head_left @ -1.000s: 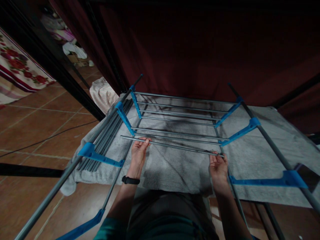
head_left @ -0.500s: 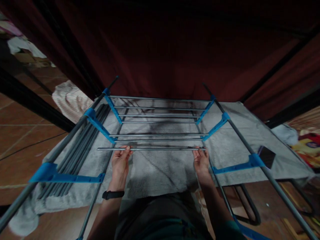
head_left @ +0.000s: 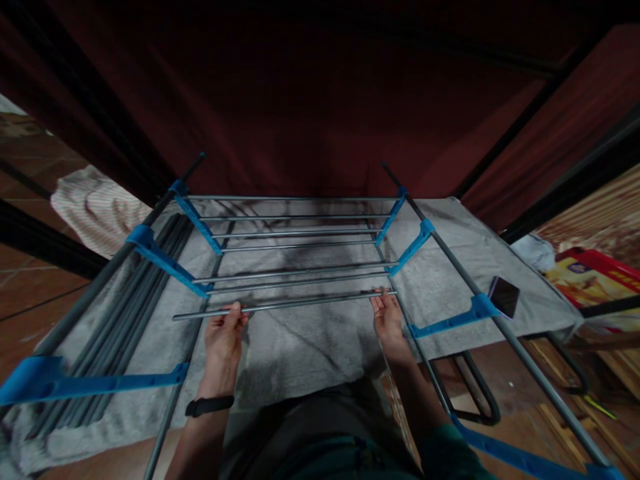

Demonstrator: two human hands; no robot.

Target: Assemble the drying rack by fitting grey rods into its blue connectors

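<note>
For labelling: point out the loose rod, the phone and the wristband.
rod (head_left: pixel 305 303), head view, mid-length.
phone (head_left: pixel 504 296), head view, screen centre.
wristband (head_left: pixel 209 405), head view, strap top.

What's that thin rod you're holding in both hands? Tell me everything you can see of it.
The rod is thin, straight and grey, metal by its dull shine. It lies nearly level across the view, just before the rack's fitted rungs and above the grey towel. The left hand grips it a little in from its free left end; the right hand holds it near its right end.
</note>
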